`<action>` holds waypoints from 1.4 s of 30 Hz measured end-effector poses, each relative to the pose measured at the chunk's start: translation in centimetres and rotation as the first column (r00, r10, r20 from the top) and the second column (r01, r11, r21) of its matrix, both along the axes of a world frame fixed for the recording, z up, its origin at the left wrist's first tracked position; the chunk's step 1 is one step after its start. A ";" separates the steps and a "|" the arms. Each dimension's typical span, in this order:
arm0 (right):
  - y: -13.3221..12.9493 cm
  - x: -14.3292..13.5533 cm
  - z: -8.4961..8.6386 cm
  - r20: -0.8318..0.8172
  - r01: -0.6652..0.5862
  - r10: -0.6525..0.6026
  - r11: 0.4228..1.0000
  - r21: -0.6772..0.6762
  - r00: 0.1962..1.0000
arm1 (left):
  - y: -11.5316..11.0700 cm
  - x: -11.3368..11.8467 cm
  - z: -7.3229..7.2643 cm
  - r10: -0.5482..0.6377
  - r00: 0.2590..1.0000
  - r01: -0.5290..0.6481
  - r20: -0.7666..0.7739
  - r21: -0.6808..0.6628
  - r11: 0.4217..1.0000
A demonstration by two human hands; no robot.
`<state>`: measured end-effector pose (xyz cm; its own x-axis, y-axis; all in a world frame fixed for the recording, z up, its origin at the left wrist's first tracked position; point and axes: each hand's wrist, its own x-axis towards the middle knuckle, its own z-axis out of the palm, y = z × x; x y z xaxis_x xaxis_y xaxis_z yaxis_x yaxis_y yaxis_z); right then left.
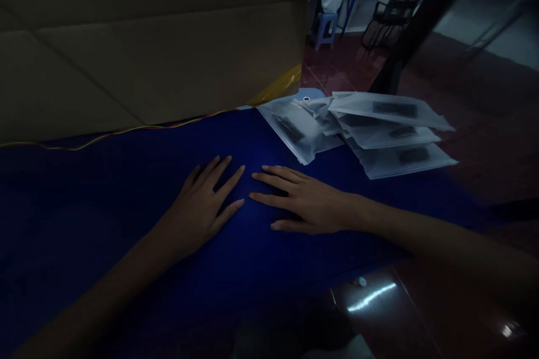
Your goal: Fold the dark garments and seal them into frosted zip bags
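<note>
Two spread hands, bags beyond.
Near the middle of the frame, the left grip (pixel 197 207) and right grip (pixel 311 205) appear to lie palm down on the blue surface (pixel 126 190), fingers fanned and pinching nothing visible, fingertips close but apart; laid flat like this, they are probably just resting. The bags (pixel 366 134), pale with dark contents, overlap at upper right, perhaps stacked loosely to save room beside the box (pixel 155 61). They lie beyond the right grip, near but not touching it, and farther from the left. A thin wire (pixel 76 149) runs along the box's foot at left.
</note>
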<state>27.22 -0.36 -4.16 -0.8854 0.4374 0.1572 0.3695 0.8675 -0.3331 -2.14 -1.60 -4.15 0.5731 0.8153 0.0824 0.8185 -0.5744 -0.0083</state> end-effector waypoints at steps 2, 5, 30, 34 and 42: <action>0.1 0.1 0.2 0.019 -0.004 0.004 1.000 -0.003 1.000 | 0.0 -0.1 0.0 -0.001 1.000 0.001 0.000 0.006 1.000; 0.2 0.1 0.3 0.040 -0.002 0.002 1.000 -0.003 0.999 | 0.1 -0.1 0.0 -0.005 1.000 0.005 -0.001 0.005 1.000; 0.1 0.1 0.4 0.056 -0.007 0.004 0.998 0.058 0.998 | 0.0 -0.2 0.3 -0.022 1.000 0.022 -0.021 -0.011 1.000; 0.3 0.2 0.6 0.009 0.005 -0.007 0.978 0.210 1.000 | 0.0 -0.3 0.2 -0.022 1.000 0.022 -0.023 0.002 1.000; 2.0 1.4 0.4 -0.109 0.574 -0.574 0.748 0.332 0.811 | 0.0 -0.3 0.3 -0.005 1.000 0.005 -0.017 -0.035 0.999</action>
<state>28.59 1.64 -3.76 -0.4844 0.7835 0.3892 0.8342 0.5477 -0.0645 -2.41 -1.57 -3.83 0.5784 0.8146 0.0443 0.8154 -0.5789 -0.0025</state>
